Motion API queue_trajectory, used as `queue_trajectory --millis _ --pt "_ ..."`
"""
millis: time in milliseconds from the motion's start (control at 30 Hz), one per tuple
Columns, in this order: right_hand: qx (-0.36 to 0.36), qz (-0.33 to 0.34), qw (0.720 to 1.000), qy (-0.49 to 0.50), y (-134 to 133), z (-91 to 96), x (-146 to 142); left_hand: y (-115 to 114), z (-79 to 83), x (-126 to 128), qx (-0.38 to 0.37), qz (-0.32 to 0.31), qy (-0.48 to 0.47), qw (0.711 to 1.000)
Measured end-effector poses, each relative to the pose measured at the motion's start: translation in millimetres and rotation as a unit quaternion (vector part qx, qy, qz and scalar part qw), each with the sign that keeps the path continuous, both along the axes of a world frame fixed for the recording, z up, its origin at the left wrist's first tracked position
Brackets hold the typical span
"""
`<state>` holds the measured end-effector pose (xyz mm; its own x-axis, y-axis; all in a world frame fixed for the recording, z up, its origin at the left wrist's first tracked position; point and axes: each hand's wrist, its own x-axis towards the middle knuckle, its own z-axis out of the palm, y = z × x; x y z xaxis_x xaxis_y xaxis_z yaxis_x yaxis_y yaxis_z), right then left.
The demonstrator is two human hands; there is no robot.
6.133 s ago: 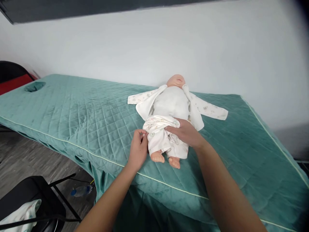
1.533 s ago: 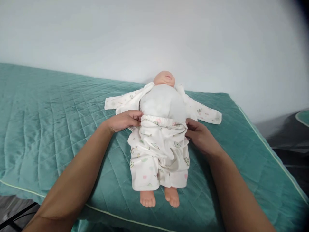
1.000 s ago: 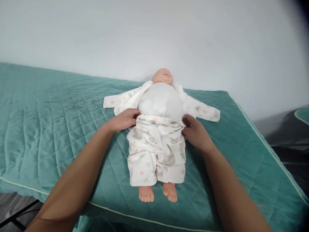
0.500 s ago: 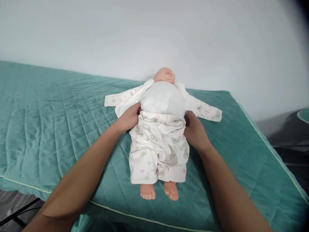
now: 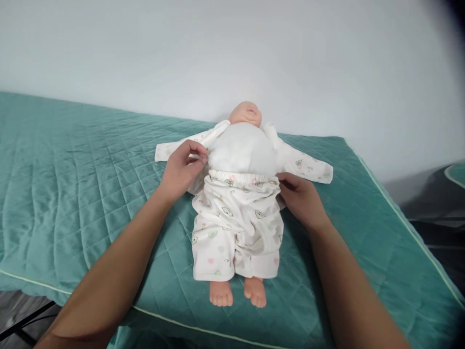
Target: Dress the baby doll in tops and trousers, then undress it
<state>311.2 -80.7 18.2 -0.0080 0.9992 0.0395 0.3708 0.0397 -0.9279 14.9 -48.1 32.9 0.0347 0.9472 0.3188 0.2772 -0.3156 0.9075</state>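
Observation:
A baby doll (image 5: 247,114) lies on its back, head toward the wall and bare feet toward me. Printed white pants (image 5: 232,213) cover its legs up to the waist. Its white jacket (image 5: 301,165) is spread open, sleeves out to both sides, baring the soft white torso (image 5: 236,148). My left hand (image 5: 185,167) is at the torso's left side over the jacket, thumb and fingers closed in a pinch; what they hold is unclear. My right hand (image 5: 300,196) is closed at the right end of the pants' waistband, its fingertips partly hidden.
A green quilted cover (image 5: 101,194) with a pale piped edge lies under the doll and drapes over the front. A plain pale wall (image 5: 181,53) rises behind. Dark frame parts (image 5: 32,320) show at lower left, and another green-topped item (image 5: 457,173) stands at far right.
My left hand has moved up from the waistband to the torso's side. My right hand has shifted slightly down and outward at the waistband. The doll appears slightly lower and further left.

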Motion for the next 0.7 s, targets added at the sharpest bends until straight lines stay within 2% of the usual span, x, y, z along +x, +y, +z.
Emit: queue_trajectory --millis 67,133,200,267,433,533,633,700 --pt "0.0 0.005 1.0 -0.014 -1.0 2.1 -0.8 -4.5 2.7 3.7 0.072 -0.001 0.051 0.996" --pt "-0.011 0.047 0.999 -0.001 -1.9 4.8 0.3 -8.2 4.5 7.6 0.114 -0.04 0.12 0.985" --pt "-0.027 0.085 0.996 0.02 -3.4 7.5 1.8 -10.2 5.6 9.8 0.129 -0.085 0.179 0.972" --pt "-0.035 0.089 0.995 0.032 -5.4 9.0 1.6 -10.7 6.8 10.0 0.123 -0.117 0.216 0.961" --pt "-0.014 0.017 1.0 -0.005 -6.0 7.0 -7.5 -12.2 12.6 6.5 0.084 -0.154 0.232 0.957" --pt "-0.045 -0.016 0.999 0.003 0.9 4.2 -9.6 -14.4 15.5 7.3 0.066 -0.17 0.225 0.957" --pt "-0.073 -0.04 0.996 0.034 9.4 2.3 -9.8 -10.1 14.6 13.4 0.084 -0.154 0.227 0.958" --pt "-0.073 -0.043 0.996 0.037 12.0 2.1 -11.5 -0.3 12.8 20.2 0.098 -0.116 0.222 0.963"
